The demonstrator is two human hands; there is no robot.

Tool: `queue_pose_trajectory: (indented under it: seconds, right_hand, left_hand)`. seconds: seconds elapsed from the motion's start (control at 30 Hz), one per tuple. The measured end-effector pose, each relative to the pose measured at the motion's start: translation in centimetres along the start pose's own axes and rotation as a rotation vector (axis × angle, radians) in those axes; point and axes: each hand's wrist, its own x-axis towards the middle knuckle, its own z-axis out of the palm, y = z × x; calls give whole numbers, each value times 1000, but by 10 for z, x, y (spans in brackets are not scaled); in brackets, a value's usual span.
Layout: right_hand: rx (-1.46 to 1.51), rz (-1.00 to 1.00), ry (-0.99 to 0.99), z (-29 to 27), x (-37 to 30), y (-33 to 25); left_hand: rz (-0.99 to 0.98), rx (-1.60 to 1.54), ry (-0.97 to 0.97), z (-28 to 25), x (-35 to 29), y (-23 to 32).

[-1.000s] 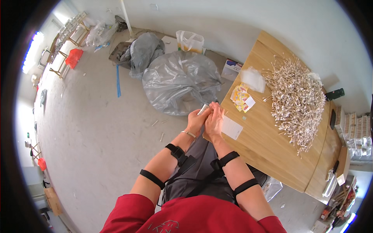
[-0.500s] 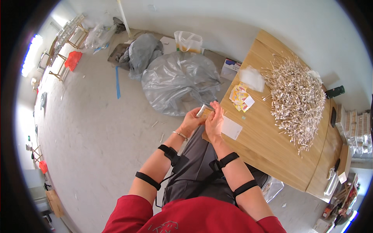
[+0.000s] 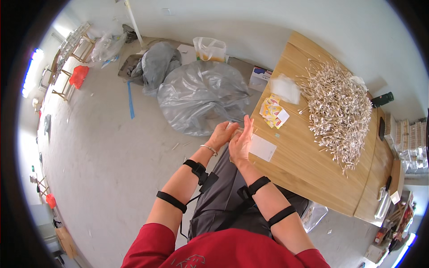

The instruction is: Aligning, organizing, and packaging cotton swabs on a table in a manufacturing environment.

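Observation:
Both my hands meet just off the table's left edge, above my lap. Between them is a small pack of cotton swabs, mostly hidden by the fingers. My left hand is closed round its left side, fingers bent. My right hand presses its palm and thumb side against the pack, with the fingers fairly straight and pointing up. Beside my right hand a white card lies on the wooden table. Beyond it are several yellow-and-white printed cards and a stack of clear plastic bags.
A large heap of loose cotton swabs covers the table's far right. A dark green cylinder stands behind it. Large grey plastic bags sit on the floor ahead, near a carton. Stacked clear packs stand at the right.
My hands have closed in round the pack, which now shows far less than before. The whole view has shifted slightly.

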Motion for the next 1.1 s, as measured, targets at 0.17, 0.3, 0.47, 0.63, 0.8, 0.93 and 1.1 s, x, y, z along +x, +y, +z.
queue_pose_trajectory:
  seconds: [0.17,0.3,0.47,0.63,0.8,0.93,1.1]
  right_hand:
    - [58,-10,6,14,2,-16]
    - [3,-132,9,32,7,-32]
    - [127,27,30,20,23,-48]
    - [751,383,-245,-14,30,-60]
    - [618,297,-186,-52,27,-74]
    - [177,191,-105,-88,29,-69]
    - [59,38,-48,-148,20,-68]
  left_hand:
    - [61,35,1,-21,3,12]
    - [219,104,178,-44,-1,25]
    - [462,309,302,-40,-37,64]
    - [539,-13,386,4,-64,63]
    - [535,-236,315,43,-73,65]
    - [550,-355,243,80,-76,54]
    - [391,-461,-100,91,-90,55]
